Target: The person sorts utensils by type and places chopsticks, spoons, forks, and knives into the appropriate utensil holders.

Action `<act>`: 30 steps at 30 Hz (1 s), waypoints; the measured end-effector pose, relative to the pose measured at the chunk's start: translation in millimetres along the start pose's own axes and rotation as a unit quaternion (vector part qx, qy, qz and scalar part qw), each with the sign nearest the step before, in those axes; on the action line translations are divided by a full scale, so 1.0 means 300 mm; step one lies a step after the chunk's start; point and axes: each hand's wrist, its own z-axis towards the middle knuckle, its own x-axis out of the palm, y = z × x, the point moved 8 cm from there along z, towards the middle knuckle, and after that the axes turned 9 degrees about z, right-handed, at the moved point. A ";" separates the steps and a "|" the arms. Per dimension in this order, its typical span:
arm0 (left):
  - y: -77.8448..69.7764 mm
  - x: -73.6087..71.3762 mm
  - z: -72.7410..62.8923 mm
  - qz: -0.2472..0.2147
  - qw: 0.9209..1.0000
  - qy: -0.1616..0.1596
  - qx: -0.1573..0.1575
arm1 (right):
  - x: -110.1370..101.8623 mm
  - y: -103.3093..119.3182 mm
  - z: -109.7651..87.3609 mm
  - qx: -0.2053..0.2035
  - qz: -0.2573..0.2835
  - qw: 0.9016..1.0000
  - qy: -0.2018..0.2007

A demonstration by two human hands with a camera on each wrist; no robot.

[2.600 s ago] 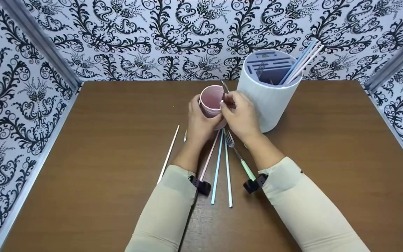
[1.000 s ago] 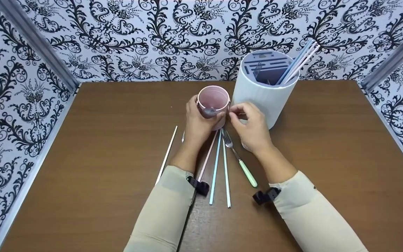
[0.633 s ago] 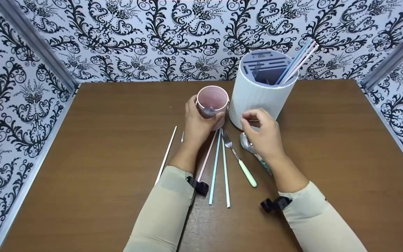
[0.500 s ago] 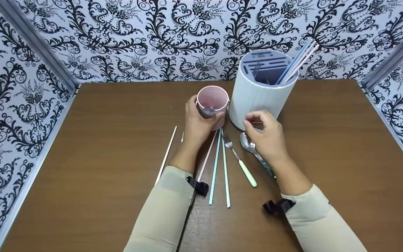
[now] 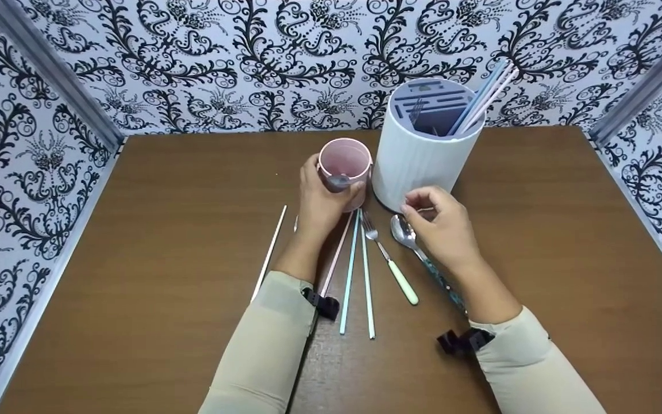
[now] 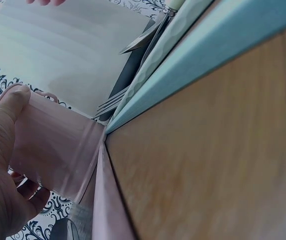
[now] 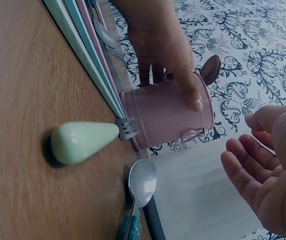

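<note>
My left hand (image 5: 319,198) grips a pink cup (image 5: 357,198) round its side, thumb across the front, at the middle of the table. A dark spoon bowl (image 5: 338,181) shows at the cup's near rim and juts past the rim in the right wrist view. My right hand (image 5: 443,227) hovers just right of the cup, its fingers loosely curled with nothing in them. Below that hand lies a metal spoon (image 5: 404,232) with a patterned blue-green handle, partly covered by the wrist. A fork (image 5: 403,282) with a pale green handle lies left of the spoon, tines close to the cup's base (image 7: 130,117).
Behind the right hand stands a white utensil holder (image 5: 417,164) with a slotted top, forks and several chopsticks (image 5: 486,98). Blue (image 5: 350,282), green (image 5: 368,282) and pink chopsticks (image 5: 337,256) fan out before the cup. A white chopstick (image 5: 269,253) lies further left.
My right hand has left the cup's rim, moving right and toward me, uncovering the metal spoon. The dark spoon bowl has come into view at the near rim. The left hand stays on the cup.
</note>
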 end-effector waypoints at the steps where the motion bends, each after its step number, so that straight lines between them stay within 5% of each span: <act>1: 0.002 -0.001 0.000 0.000 1.000 0.000 -0.001 | 0.002 -0.003 0.001 0.001 -0.006 1.000 0.007; 16: -0.002 -0.001 -0.001 0.005 1.000 0.009 -0.005 | -0.020 -0.081 0.000 0.052 -0.095 0.981 0.160; 30: 0.000 -0.002 -0.005 0.004 1.000 0.007 -0.006 | -0.019 -0.164 -0.044 0.107 -0.195 0.930 0.294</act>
